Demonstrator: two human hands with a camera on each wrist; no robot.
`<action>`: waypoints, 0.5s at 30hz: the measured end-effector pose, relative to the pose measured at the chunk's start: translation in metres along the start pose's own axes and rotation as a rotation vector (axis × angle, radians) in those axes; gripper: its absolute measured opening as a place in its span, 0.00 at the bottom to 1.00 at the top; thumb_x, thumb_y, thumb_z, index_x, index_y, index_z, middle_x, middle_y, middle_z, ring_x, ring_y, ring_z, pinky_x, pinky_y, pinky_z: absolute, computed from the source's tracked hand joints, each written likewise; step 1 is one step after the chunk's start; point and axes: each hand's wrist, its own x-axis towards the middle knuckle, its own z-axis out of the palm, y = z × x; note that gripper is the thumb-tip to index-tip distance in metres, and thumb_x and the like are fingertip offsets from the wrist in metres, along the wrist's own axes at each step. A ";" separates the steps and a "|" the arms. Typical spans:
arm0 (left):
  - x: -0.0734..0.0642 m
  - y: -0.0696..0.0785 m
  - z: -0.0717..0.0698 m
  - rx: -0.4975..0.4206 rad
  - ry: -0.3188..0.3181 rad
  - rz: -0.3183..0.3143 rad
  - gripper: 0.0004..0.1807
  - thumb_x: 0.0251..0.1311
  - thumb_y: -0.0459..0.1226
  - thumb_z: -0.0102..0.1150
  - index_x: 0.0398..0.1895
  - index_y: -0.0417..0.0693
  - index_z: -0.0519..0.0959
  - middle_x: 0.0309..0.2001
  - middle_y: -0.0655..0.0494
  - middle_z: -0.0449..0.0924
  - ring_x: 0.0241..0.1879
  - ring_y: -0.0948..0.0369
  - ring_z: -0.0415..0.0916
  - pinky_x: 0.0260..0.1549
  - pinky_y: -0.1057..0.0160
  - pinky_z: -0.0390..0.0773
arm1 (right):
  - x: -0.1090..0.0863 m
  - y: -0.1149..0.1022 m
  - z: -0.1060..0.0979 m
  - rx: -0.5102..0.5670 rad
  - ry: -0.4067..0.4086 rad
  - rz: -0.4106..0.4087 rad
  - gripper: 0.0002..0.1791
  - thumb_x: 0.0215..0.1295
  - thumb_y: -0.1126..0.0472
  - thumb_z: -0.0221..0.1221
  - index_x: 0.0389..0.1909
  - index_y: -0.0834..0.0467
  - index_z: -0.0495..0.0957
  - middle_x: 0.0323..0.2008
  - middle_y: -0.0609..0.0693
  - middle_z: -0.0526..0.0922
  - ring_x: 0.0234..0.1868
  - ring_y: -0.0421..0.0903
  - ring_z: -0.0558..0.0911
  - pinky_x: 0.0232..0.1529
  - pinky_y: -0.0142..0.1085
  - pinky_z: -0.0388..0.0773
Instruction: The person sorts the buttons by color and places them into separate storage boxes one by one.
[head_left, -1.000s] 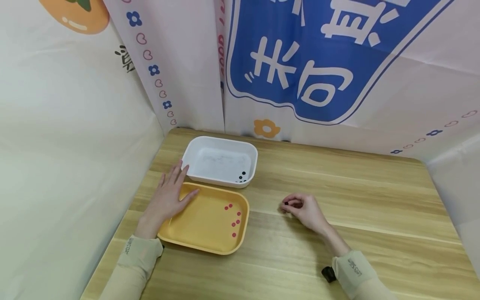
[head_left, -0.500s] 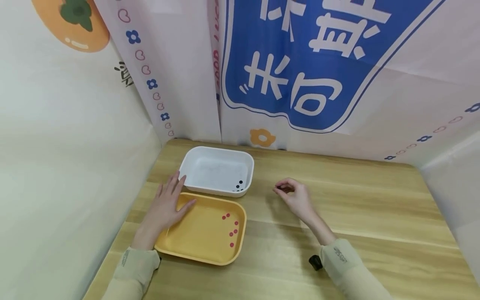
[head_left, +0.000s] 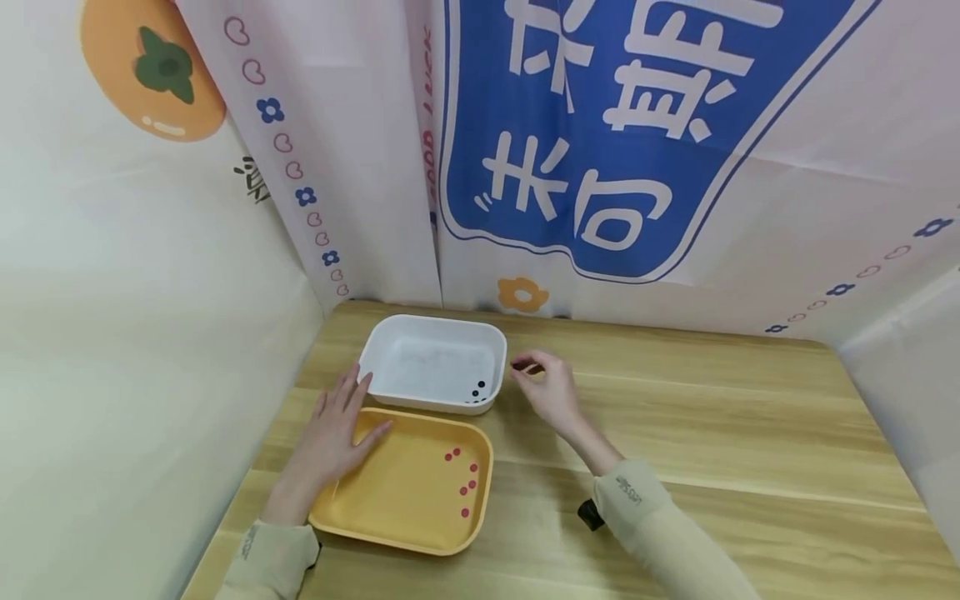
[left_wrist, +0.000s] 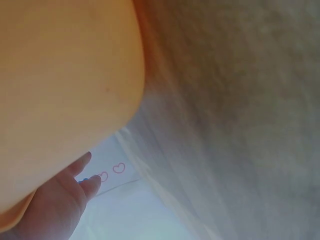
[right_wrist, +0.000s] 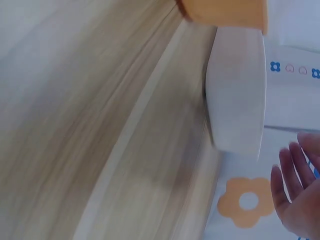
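Observation:
My left hand (head_left: 326,446) lies with straight, spread fingers over the left rim of a yellow tray (head_left: 401,542), its fingertips at the near left corner of a white tray (head_left: 423,406). Just right of the white tray, my right hand (head_left: 553,392) pinches a small black disc (head_left: 518,365) between thumb and fingertips. The fingers partly cover that disc; the right wrist view does not show it. Several black discs (head_left: 481,384) lie in the white tray's near right corner. Several red discs (head_left: 472,484) are in the right part of the yellow tray.
Both trays stand on a wood-grain table (head_left: 697,417), the white one behind the yellow one. A printed curtain (head_left: 570,150) hangs along the table's back edge. White sheets hang to the left and right.
My right hand has moved left and away from me with the black disc, up to the white tray's right side. The left hand stays at the yellow tray. The head view has tilted up.

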 end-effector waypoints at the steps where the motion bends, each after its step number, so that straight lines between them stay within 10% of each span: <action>1: 0.000 0.000 0.000 -0.004 0.003 -0.001 0.51 0.78 0.61 0.58 0.90 0.41 0.53 0.90 0.33 0.44 0.88 0.32 0.47 0.85 0.25 0.49 | 0.002 -0.001 0.004 -0.001 0.001 -0.008 0.08 0.67 0.74 0.70 0.45 0.68 0.89 0.44 0.63 0.93 0.47 0.60 0.90 0.53 0.54 0.89; 15: -0.002 0.003 -0.002 -0.021 0.019 0.004 0.51 0.77 0.61 0.59 0.89 0.41 0.54 0.90 0.33 0.45 0.88 0.33 0.47 0.84 0.24 0.51 | 0.019 -0.012 0.045 -0.070 -0.019 -0.080 0.06 0.67 0.73 0.71 0.43 0.66 0.89 0.48 0.62 0.90 0.59 0.62 0.84 0.71 0.59 0.78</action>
